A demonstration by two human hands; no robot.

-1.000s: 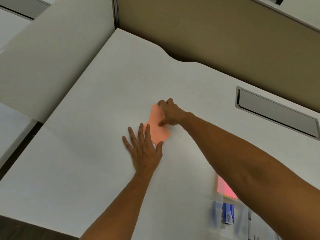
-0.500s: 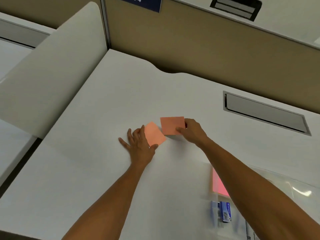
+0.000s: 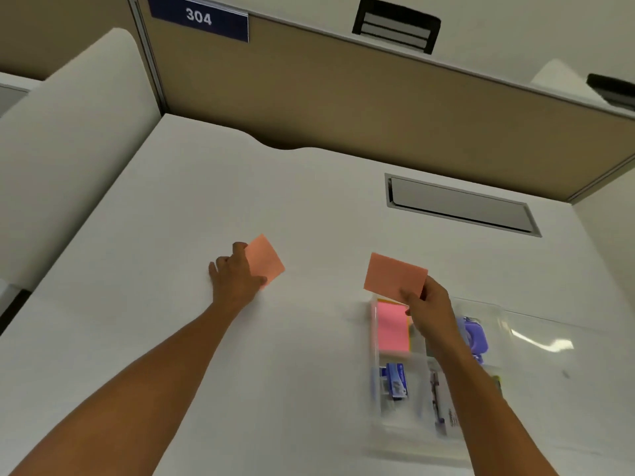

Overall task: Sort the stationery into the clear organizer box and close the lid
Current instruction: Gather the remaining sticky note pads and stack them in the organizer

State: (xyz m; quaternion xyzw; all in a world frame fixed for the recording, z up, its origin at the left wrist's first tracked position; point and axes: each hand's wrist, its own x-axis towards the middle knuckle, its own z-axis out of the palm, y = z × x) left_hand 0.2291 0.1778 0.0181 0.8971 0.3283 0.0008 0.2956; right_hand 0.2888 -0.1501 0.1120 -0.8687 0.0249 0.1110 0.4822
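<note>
My right hand (image 3: 426,305) pinches an orange sticky pad (image 3: 395,277) by its near corner, holding it in the air just above the far left end of the clear organizer box (image 3: 375,352). My left hand (image 3: 235,273) grips a second orange sticky pad (image 3: 266,258) low over the white desk, to the left. In the box lie a pink sticky pad (image 3: 392,329), a blue staple box (image 3: 395,379), a purple tape dispenser (image 3: 476,336) and a pen (image 3: 436,396). The box's clear lid (image 3: 539,341) lies open to the right.
The white desk (image 3: 206,338) ends at a tan partition (image 3: 343,104) at the back, with a grey cable hatch (image 3: 460,204) set in the desk at the far right. A white side panel (image 3: 68,149) rises along the left edge.
The two orange pads, together a second ago, are pulled apart: my right hand carried one right and up over the box, my left hand closed on the other. The view tilted up.
</note>
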